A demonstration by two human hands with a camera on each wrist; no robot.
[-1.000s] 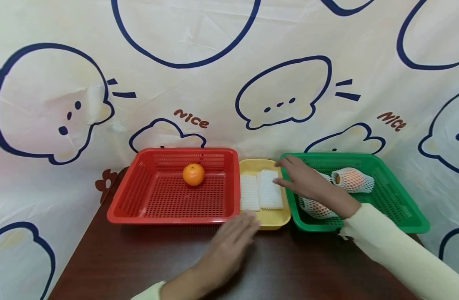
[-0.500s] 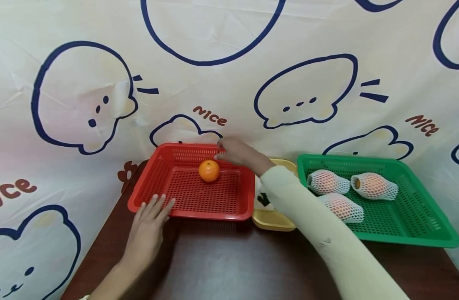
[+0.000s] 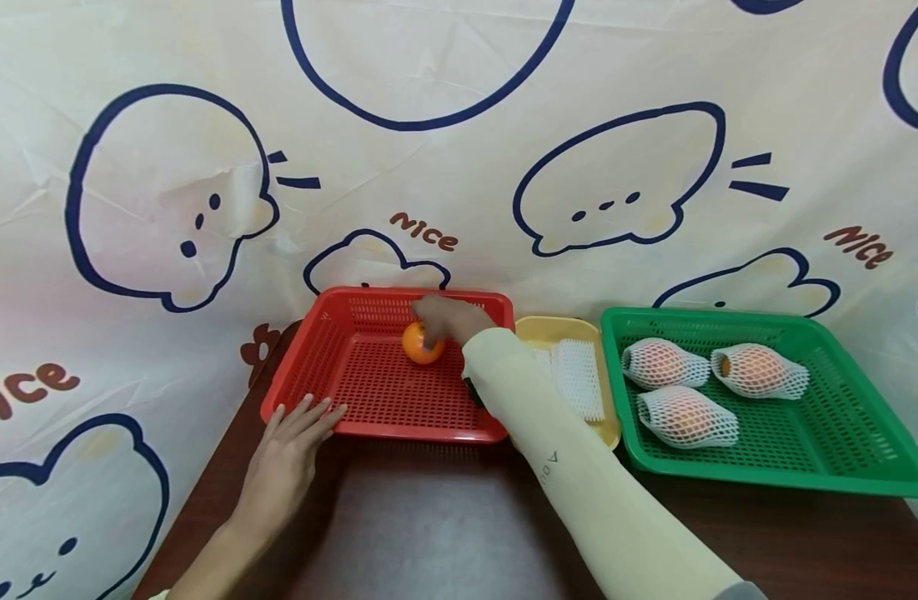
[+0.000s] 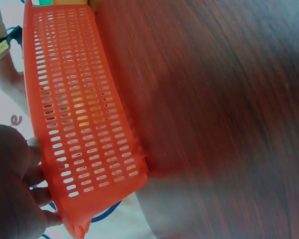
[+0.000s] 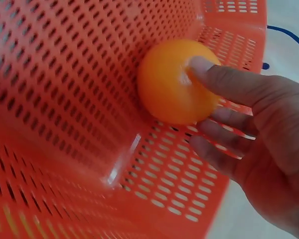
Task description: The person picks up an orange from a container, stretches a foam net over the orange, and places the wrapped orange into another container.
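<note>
An orange (image 3: 419, 346) lies inside the red plastic basket (image 3: 421, 432), toward its back. My right hand (image 3: 453, 320) reaches in from the right and grips it. In the right wrist view the thumb lies on top of the orange (image 5: 164, 87), and the other fingers curl at its side, partly hidden behind it. My left hand (image 3: 284, 457) rests its extended fingers on the basket's front left rim. From the left wrist, the fingers of that hand (image 4: 12, 184) show at the rim, outside the slotted wall.
A yellow tray (image 3: 611, 421) holding white foam nets (image 3: 579, 379) stands right of the red basket, partly behind the right sleeve. Beyond it, a green basket (image 3: 785, 481) holds three net-wrapped fruits (image 3: 687, 417). A patterned cloth (image 3: 459, 183) hangs behind.
My right hand has moved left from above the yellow tray to the orange and taken hold of it. My left hand has moved left onto the red basket's rim. The view has shifted.
</note>
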